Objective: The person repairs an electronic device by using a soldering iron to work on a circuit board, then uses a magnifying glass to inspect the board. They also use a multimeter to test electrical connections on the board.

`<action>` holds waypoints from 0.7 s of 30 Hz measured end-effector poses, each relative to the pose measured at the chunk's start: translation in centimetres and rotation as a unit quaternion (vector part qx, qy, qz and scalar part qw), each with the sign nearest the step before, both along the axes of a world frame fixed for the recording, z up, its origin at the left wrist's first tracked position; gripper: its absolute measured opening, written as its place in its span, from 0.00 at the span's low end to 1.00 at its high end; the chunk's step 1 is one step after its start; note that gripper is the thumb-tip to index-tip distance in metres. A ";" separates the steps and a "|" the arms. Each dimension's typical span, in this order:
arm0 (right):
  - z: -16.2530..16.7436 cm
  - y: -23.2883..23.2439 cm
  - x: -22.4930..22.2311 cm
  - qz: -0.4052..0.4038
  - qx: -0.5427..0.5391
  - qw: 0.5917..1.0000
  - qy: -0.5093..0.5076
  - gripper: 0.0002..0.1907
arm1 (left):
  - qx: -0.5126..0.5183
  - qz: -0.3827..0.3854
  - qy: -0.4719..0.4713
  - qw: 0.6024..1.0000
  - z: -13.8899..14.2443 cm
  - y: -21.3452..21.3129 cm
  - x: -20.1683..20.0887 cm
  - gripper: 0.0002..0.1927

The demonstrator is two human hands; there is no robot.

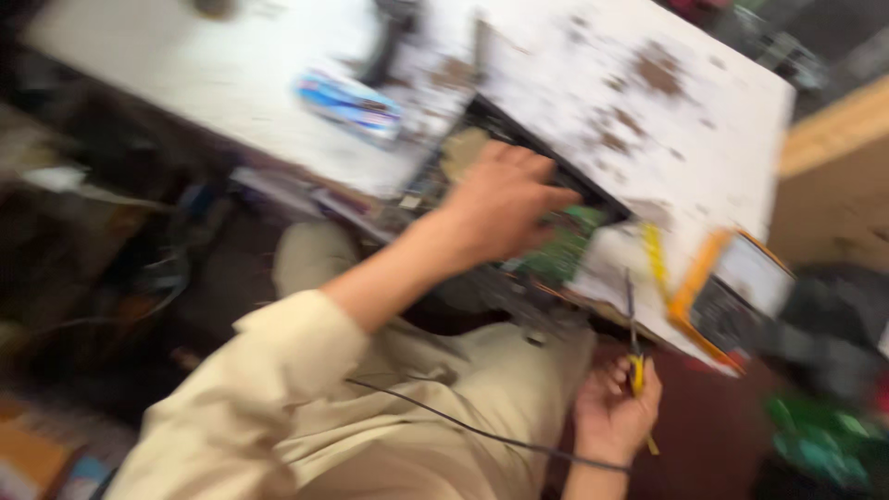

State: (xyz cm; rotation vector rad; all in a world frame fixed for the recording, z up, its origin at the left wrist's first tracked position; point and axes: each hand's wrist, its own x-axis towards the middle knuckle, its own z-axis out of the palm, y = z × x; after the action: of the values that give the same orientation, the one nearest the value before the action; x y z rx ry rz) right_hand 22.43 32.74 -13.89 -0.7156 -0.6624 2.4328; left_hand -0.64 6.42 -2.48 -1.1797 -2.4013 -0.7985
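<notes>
The view is blurred by motion. My left hand (505, 204) reaches over the edge of a worn white table (648, 102) and rests on an opened device with a green circuit board (560, 250), fingers curled on its dark frame. My right hand (613, 412) sits low by my lap, closed around a thin yellow-handled tool (635, 366) whose dark shaft points up toward the board. A thin black wire (444, 417) crosses my lap toward that hand.
An orange-cased meter (732, 292) lies at the table's near right corner. A blue and white packet (350, 102) lies farther left on the table. Cluttered cables and boxes fill the dark floor at left; green objects sit at lower right.
</notes>
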 end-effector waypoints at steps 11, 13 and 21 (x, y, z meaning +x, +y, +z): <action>13.3 -7.8 -14.5 0.076 0.361 0.929 0.011 0.04 | -0.033 0.042 -0.030 0.998 0.9 0.6 0.6 0.23; 19.0 -8.9 -15.0 0.154 0.406 0.897 0.078 0.03 | -0.031 0.043 -0.029 0.998 1.3 0.3 0.8 0.24; 22.6 -27.2 -31.7 0.412 0.557 0.700 0.172 0.09 | 0.062 0.065 0.030 0.995 1.6 -0.3 0.9 0.16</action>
State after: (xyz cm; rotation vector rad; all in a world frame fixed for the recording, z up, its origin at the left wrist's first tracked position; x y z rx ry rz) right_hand -9.23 5.56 8.69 0.6706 -2.3094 2.0212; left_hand 0.23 6.15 -0.92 -0.9750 -2.3163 -0.8456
